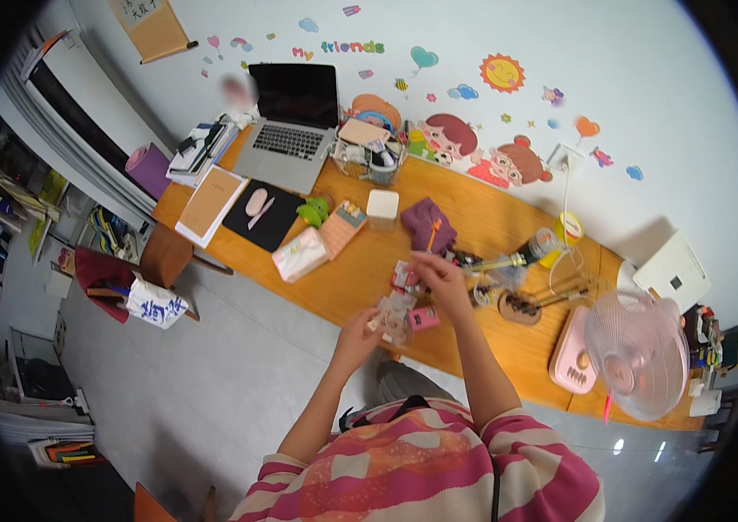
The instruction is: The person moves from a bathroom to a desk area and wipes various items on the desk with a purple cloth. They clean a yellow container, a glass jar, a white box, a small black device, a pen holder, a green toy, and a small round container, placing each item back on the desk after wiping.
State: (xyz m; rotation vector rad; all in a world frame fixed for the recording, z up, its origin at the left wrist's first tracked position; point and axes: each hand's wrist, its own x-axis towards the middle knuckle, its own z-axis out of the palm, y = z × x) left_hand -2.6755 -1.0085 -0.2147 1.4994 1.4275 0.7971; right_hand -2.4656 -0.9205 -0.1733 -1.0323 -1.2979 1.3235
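Observation:
My left hand [357, 336] is at the table's front edge, fingers and thumb closed on the rim of a clear plastic bag [398, 314] with small pale items in it. Just behind the bag, my right hand [442, 277] hovers with fingers bent toward the thumb; whether something small is between them is too blurred to tell. Below its fingertips lies a small red-and-white packet [401, 277]. A pink box [424, 319] sits right of the bag. Beyond my right hand is a purple drawstring pouch [428, 225] with an orange item on it.
A pink desk fan [636, 355], brown oval tray [519, 308] and yellow tape roll [568, 228] stand rightward on the wooden table [499, 355]. Leftward are a tissue pack [302, 254], a lidded container [383, 209], a wire basket [369, 160] and an unfolded laptop [291, 130].

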